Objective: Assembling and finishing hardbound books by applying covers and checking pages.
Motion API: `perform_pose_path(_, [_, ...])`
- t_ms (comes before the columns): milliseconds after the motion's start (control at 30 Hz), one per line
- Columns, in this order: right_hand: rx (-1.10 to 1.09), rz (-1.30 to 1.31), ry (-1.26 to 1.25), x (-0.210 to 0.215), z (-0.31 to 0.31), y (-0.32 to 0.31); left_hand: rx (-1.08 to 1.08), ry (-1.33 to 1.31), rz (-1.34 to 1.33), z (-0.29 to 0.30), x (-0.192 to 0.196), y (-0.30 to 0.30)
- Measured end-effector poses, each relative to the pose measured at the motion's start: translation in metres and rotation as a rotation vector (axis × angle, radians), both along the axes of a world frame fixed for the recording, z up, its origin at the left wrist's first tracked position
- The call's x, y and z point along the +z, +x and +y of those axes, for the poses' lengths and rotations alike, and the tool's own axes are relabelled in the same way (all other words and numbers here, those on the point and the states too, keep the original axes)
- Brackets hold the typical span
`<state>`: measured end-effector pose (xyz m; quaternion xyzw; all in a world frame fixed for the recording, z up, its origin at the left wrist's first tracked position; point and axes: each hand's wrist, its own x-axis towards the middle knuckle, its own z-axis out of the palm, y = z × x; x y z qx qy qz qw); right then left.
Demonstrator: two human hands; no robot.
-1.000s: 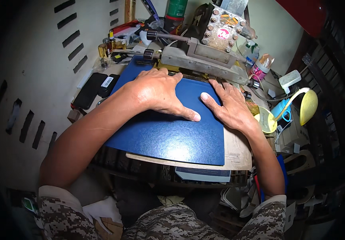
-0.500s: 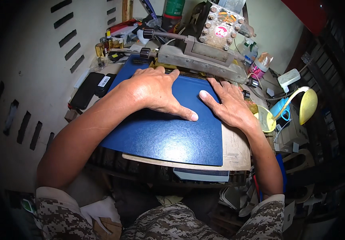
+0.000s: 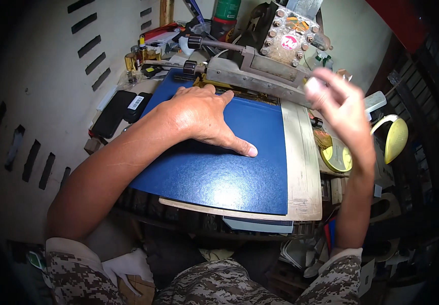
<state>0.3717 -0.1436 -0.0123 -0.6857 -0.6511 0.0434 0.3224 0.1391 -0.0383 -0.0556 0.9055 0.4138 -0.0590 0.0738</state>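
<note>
Two black phones (image 3: 120,109) at far left on the tabletop (image 3: 92,145), beside the blue sheet (image 3: 219,173). Left hand (image 3: 199,117) spread flat, palm down on the sheet, fingertips at the metal cutter (image 3: 260,76), thumb stretched out toward the middle. Sheet lying on a pale board (image 3: 303,162), top edge tucked under the cutter. Right hand (image 3: 341,109) raised off the board, blurred, fingers loosely curled and half open, holding nothing visible. Yellow lamp (image 3: 396,140) farther right.
</note>
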Motion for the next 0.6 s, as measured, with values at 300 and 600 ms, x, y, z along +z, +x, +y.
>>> perform_pose_path(300, [-0.041, 0.476, 0.33, 0.08, 0.146, 0.077, -0.028, 0.043, -0.077, -0.001, -0.005, 0.003])
perform_pose_path(600, [-0.128, 0.591, 0.423, 0.101, 0.157, 0.018, 0.008, -0.008, -0.031, 0.001, -0.001, 0.002])
